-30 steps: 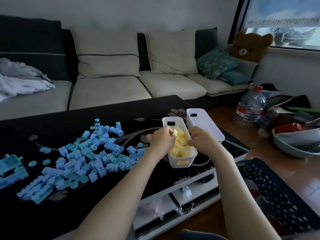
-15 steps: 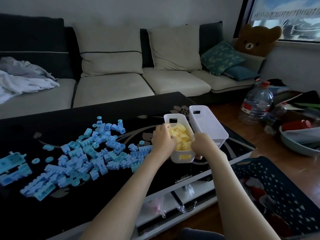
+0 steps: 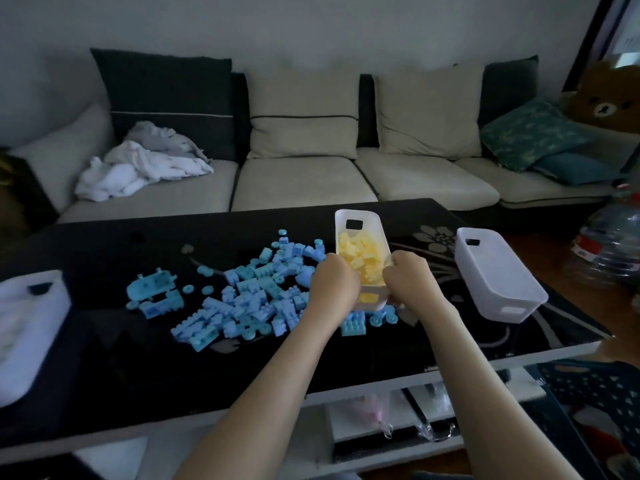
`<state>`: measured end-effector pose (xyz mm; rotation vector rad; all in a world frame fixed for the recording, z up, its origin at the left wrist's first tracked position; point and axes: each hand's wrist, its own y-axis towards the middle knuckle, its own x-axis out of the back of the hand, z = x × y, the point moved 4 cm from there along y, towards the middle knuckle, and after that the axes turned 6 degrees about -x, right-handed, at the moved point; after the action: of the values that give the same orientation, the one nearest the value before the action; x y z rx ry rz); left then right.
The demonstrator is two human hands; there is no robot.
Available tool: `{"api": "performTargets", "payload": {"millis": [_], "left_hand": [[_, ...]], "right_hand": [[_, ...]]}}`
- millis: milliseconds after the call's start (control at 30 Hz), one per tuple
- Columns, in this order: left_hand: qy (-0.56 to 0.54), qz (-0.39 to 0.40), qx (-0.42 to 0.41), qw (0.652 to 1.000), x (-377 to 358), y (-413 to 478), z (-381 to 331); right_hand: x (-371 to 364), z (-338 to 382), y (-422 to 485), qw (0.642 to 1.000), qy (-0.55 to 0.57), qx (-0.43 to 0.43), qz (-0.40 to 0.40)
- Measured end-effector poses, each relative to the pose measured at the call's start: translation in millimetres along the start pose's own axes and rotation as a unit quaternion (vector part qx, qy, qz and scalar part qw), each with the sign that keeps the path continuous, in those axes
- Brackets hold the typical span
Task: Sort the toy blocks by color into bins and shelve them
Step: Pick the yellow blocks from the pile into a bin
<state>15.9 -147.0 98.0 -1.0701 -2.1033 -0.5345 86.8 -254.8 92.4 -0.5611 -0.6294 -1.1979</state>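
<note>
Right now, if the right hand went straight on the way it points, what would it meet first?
Likely the yellow blocks in the white bin whose near end the right hand grips; depth is unclear.

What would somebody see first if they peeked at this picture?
The big scatter of blue blocks on the black table jumps out first. Right beside it, the left hand and right hand grip the near end of a white bin holding yellow blocks. A brown teddy bear peeks in at the far right edge.
</note>
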Motion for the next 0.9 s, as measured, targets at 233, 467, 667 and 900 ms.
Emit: {"api": "performTargets", "payload": {"millis": [233,467,667,900], "left_hand": [[0.034,-0.099,0.085,0.991,97.3,-25.5,100.3],[0.078,-0.196,0.179,0.961,175.8,-63.3,207.2],[0.088,-0.265,0.223,0.934,208.2,-86.4,263.7],[0.034,-0.282,0.234,0.930,204.7,-105.7,300.2]], "right_hand": [[-97.1,90.8,-45.3,0.986,0.059,0.101,0.116],[-201.7,163.5,-100.9,0.949,0.069,0.191,0.239],[-252.4,196.0,-140.3,0.905,0.100,0.231,0.343],[-287.0,192.4,-158.9,0.871,0.066,0.238,0.426]]}}
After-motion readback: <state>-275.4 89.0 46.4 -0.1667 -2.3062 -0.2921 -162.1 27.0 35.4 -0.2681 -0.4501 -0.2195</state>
